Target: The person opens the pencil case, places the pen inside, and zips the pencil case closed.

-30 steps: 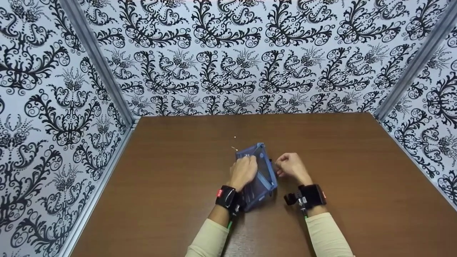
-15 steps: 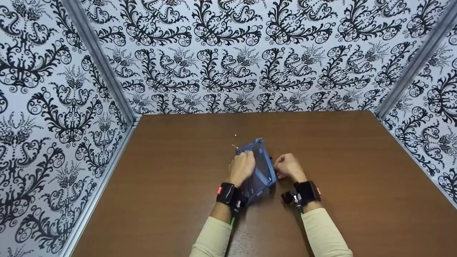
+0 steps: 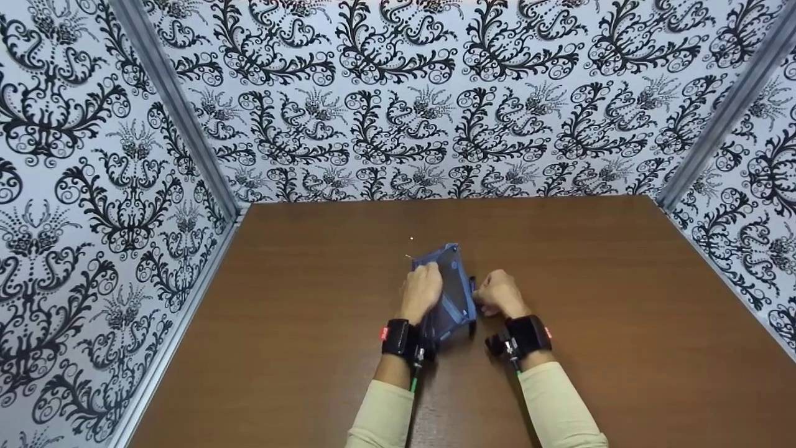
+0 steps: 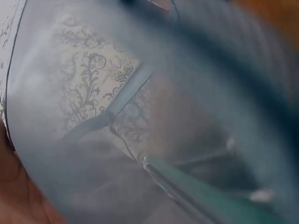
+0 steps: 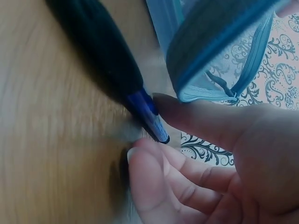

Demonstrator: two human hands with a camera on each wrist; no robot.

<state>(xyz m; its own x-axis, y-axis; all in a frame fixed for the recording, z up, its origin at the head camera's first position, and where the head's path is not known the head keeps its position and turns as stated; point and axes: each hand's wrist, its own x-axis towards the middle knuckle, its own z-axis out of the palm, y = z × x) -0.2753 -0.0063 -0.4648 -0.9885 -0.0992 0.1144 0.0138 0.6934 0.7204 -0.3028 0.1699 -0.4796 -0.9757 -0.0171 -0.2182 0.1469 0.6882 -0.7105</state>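
My left hand (image 3: 421, 289) grips a see-through blue zip pouch (image 3: 457, 283) by its left side, keeping it tilted above the brown table. Filling the left wrist view is the pouch's mesh (image 4: 84, 154), with part of the hand (image 4: 23, 191) at the lower left. A blurred slender greenish thing (image 4: 187, 182) shows through or behind it. Right of the pouch is my right hand (image 3: 500, 295). In the right wrist view its thumb and curled fingers pinch the blue end of a dark pen (image 5: 145, 109), close to the tabletop. The pouch's zip edge (image 5: 205, 60) passes just above the thumb.
A brown wooden table (image 3: 298, 311) lies under both hands. Patterned black-and-white panels (image 3: 398, 112) stand at its back and sides, joined by grey posts (image 3: 180, 106). A tiny white speck (image 3: 411, 238) is on the table beyond the pouch. Black camera bands (image 3: 528, 334) circle both wrists.
My right hand has moved slightly left, closer to the pouch and the dark pen beside it. The pouch has tilted a little and its lower end has lifted, with my left hand still gripping it.
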